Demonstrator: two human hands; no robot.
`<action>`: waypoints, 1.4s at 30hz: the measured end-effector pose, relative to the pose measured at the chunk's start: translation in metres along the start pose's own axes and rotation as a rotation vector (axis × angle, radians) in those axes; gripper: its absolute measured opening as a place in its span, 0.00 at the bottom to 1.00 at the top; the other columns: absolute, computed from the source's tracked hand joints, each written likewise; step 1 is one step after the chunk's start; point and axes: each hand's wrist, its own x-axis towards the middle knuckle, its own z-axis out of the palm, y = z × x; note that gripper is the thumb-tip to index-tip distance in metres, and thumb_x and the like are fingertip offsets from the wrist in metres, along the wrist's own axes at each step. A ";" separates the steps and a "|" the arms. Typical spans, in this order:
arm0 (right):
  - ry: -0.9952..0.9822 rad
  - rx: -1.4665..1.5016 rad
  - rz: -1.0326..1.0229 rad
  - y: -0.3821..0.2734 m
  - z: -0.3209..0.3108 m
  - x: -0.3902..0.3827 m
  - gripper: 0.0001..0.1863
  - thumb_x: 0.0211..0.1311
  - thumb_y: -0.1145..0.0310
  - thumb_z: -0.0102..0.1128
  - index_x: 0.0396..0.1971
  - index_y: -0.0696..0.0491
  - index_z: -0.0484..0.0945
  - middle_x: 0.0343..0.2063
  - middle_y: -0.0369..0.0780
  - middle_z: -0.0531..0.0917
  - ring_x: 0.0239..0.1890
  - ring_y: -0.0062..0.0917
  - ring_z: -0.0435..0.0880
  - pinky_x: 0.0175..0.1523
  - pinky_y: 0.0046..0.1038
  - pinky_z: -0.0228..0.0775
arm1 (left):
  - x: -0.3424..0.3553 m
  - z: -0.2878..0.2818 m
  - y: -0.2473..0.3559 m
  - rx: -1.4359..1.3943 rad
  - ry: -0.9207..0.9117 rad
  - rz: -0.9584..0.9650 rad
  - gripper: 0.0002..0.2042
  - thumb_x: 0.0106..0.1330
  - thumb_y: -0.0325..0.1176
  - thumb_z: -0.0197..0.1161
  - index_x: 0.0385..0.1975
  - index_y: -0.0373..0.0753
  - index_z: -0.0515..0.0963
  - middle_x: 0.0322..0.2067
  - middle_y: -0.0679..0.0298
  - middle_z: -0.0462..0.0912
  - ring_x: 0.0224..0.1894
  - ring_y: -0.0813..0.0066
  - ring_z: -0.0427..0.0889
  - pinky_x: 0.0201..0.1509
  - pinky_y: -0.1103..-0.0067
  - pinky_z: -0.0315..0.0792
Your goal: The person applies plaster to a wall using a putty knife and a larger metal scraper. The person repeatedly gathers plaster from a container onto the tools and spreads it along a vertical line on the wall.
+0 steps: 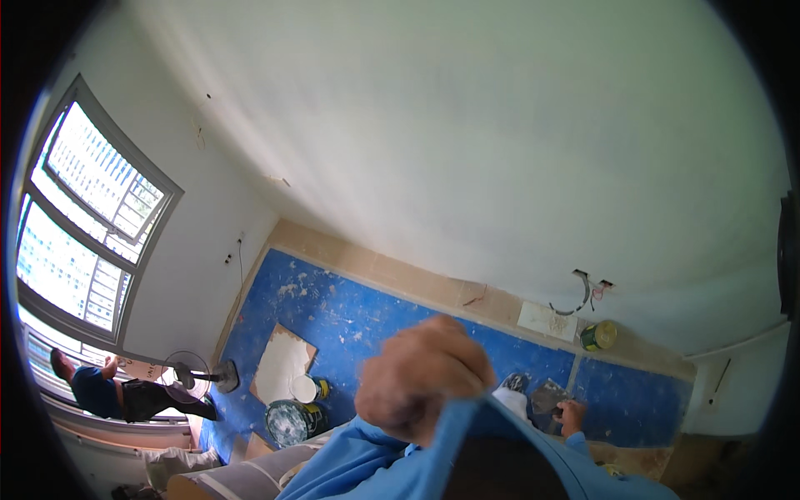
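Observation:
My left hand (425, 375), large and slightly blurred, is raised close to the camera with its fingers curled into a fist. It grips the upper edge of my blue shirt (462, 425), which is pulled up into a peak around a dark opening. What lies inside the fist is hidden. Lower down on the right, my right hand (571, 415) is closed round the handle of a broad putty knife (548, 396). Its wide, smeared blade points up and left over the blue floor sheet, next to my foot (514, 385).
Blue sheeting (350, 312) spotted with plaster covers the floor along a pale wall (467, 150). At left are a white-coated board (282, 362), a small bucket (306, 388), a large tub (292, 421), a fan (223, 375) and another person (100, 392) by the window. Wires (575, 304) hang above a yellowish can (598, 336).

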 end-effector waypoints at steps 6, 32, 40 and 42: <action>-0.504 -0.658 -0.886 0.039 -0.048 0.072 0.06 0.54 0.74 0.62 0.24 0.61 0.77 0.21 0.45 0.77 0.27 0.36 0.79 0.32 0.39 0.78 | -0.029 0.042 -0.066 -0.732 -0.734 -0.244 0.08 0.70 0.26 0.57 0.40 0.28 0.79 0.38 0.44 0.83 0.37 0.50 0.85 0.39 0.64 0.80; 0.019 -0.153 -0.149 0.013 -0.037 0.058 0.09 0.50 0.71 0.65 0.17 0.59 0.79 0.15 0.34 0.75 0.19 0.16 0.73 0.24 0.24 0.68 | -0.043 0.119 -0.128 -1.506 -0.021 -0.851 0.26 0.63 0.32 0.69 0.52 0.22 0.65 0.39 0.26 0.77 0.43 0.39 0.83 0.42 0.59 0.81; 0.032 -0.131 -0.099 0.014 -0.065 0.076 0.09 0.50 0.72 0.66 0.17 0.59 0.78 0.15 0.35 0.76 0.20 0.17 0.75 0.24 0.25 0.70 | -0.032 0.175 -0.111 -1.569 0.230 -0.850 0.19 0.64 0.28 0.68 0.46 0.22 0.68 0.33 0.30 0.80 0.37 0.45 0.85 0.36 0.62 0.82; 0.029 -0.134 -0.118 0.021 -0.070 0.080 0.09 0.50 0.71 0.66 0.17 0.59 0.78 0.15 0.34 0.75 0.20 0.17 0.75 0.25 0.26 0.68 | -0.025 0.159 -0.112 -1.495 0.043 -1.080 0.13 0.66 0.27 0.66 0.40 0.24 0.72 0.32 0.33 0.81 0.36 0.48 0.86 0.33 0.64 0.83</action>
